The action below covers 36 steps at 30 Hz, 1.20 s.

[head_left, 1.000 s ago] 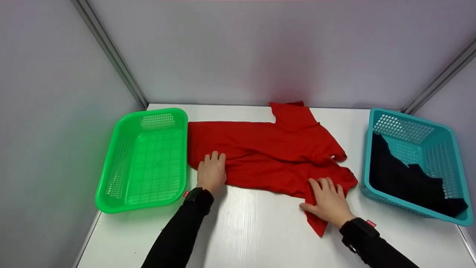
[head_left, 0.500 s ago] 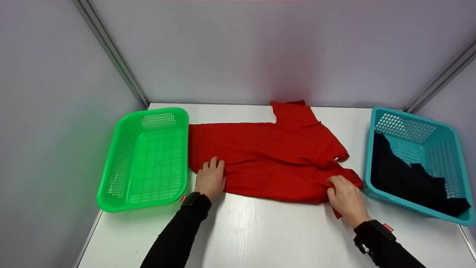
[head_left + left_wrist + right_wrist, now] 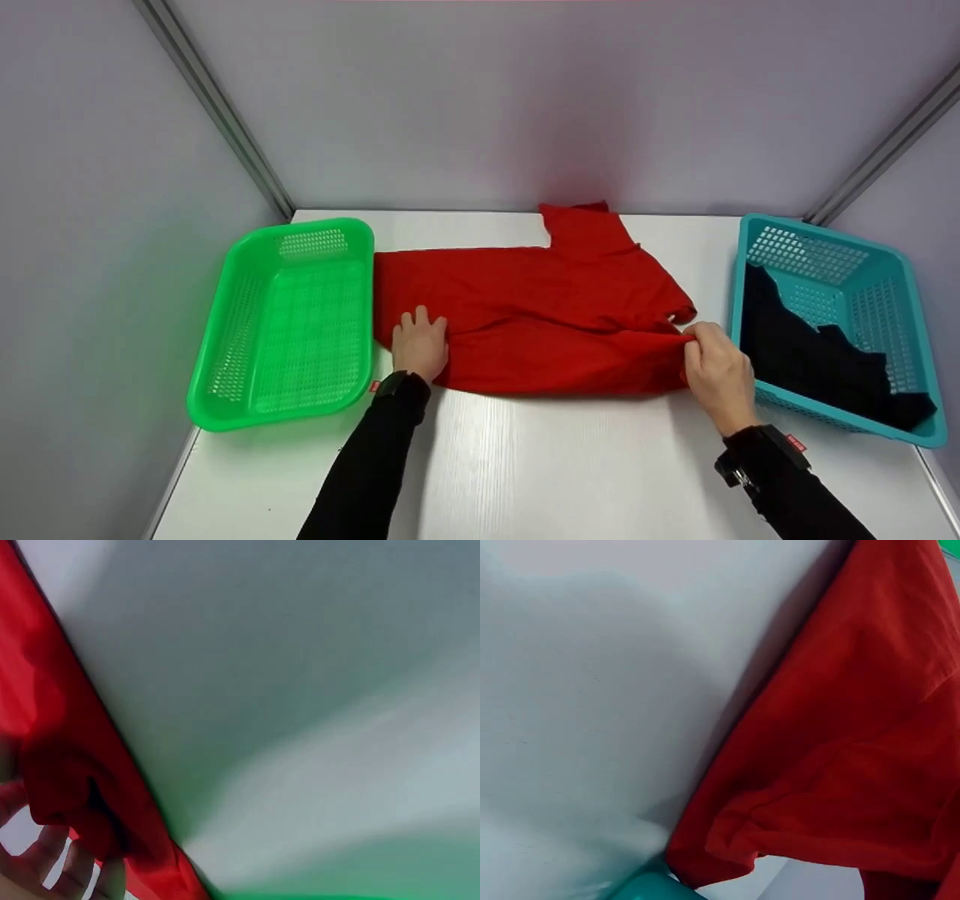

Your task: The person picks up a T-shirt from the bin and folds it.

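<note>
A red T-shirt (image 3: pixel 517 285) lies sideways on the white table, its hem toward the green basket and one sleeve toward the back wall. My left hand (image 3: pixel 420 346) rests on the near hem corner with fingers extended; the left wrist view shows the fabric (image 3: pixel 82 757) bunched by the fingers. At the near shoulder side, my right hand (image 3: pixel 720 371) pinches the shirt's fabric and pulls it taut. The near sleeve is mostly hidden at that hand. The right wrist view shows the shirt's cloth (image 3: pixel 840 742) sloping and folded, without the fingers.
A green basket (image 3: pixel 206 375) stands at the left, against the hem. On the right stands a blue basket (image 3: pixel 922 360) with black cloth (image 3: pixel 817 367) in it, close to my right hand. Grey-white panels (image 3: pixel 480 105) enclose the table's back and sides.
My right hand has gone from lying spread on the near sleeve to pinching the fabric, moving right and then away from me. The shirt's near edge is straighter. My left hand stays at the hem.
</note>
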Each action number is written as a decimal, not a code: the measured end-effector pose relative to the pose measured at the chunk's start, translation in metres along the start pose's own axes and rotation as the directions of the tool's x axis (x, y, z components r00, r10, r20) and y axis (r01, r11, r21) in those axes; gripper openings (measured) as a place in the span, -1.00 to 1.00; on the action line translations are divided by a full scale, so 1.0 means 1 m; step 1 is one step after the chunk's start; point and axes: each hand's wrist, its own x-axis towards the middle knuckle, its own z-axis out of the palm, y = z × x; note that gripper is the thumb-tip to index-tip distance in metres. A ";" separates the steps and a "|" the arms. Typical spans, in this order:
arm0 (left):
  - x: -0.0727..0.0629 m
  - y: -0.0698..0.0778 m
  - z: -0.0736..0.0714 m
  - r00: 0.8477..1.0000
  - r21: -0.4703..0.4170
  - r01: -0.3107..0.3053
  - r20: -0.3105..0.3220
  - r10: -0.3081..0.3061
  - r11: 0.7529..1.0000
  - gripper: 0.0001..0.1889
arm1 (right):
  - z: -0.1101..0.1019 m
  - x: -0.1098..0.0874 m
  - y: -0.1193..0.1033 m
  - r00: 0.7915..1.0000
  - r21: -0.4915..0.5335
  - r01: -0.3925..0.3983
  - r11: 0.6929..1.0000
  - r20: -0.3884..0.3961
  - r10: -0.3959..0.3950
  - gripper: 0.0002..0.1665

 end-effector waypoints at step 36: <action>-0.012 0.002 -0.073 0.987 -0.224 -0.139 -0.115 0.116 0.965 -0.49 | -0.014 0.022 0.006 0.974 -0.095 -0.114 0.989 0.188 0.130 -0.84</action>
